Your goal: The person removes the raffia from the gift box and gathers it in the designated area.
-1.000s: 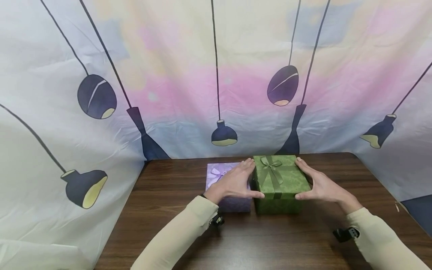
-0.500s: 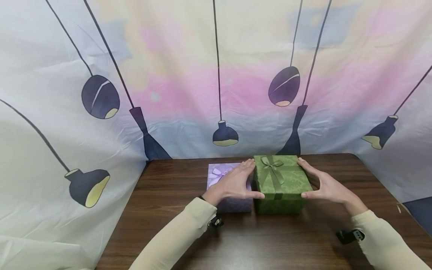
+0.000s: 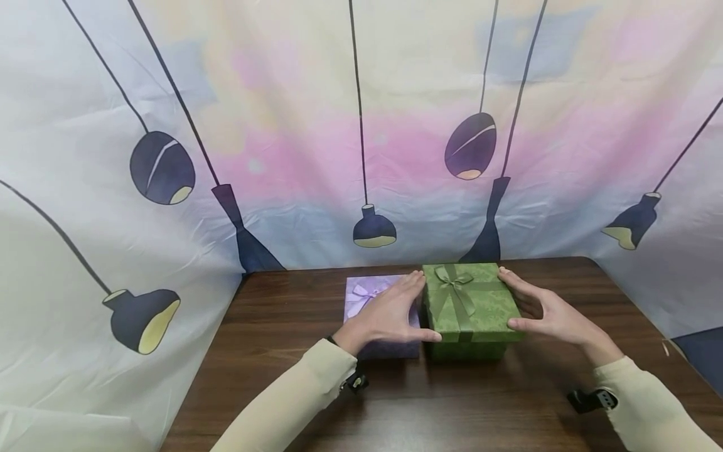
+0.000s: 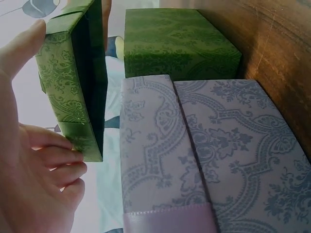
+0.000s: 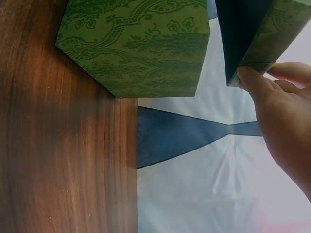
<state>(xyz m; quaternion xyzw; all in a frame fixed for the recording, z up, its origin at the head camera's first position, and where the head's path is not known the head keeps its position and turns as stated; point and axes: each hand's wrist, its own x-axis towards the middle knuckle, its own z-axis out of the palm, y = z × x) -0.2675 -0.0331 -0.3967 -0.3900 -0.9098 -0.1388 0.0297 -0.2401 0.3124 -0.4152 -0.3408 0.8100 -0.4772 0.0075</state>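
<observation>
A green patterned gift-box lid (image 3: pixel 491 304) with a ribbon bow is held above its green box base (image 3: pixel 469 351). My left hand (image 3: pixel 380 320) grips the lid's left side, thumb near the front corner. My right hand (image 3: pixel 556 317) holds the right side between thumb and fingers. Both wrist views show the lid (image 4: pixel 60 87) apart from the base (image 5: pixel 141 53), its dark inside visible. A purple gift box (image 3: pixel 390 349) with a lilac bow stands just left of the base, partly hidden by my left hand. In the left wrist view its lid is on.
The dark wooden table (image 3: pixel 282 314) carries both boxes near its back edge. A cloth backdrop (image 3: pixel 316 157) printed with hanging lamps rises behind the table and along its sides.
My right hand has shifted slightly right along the lid's side. The lid's front edge sits a little lower in the head view. The purple box stays in place.
</observation>
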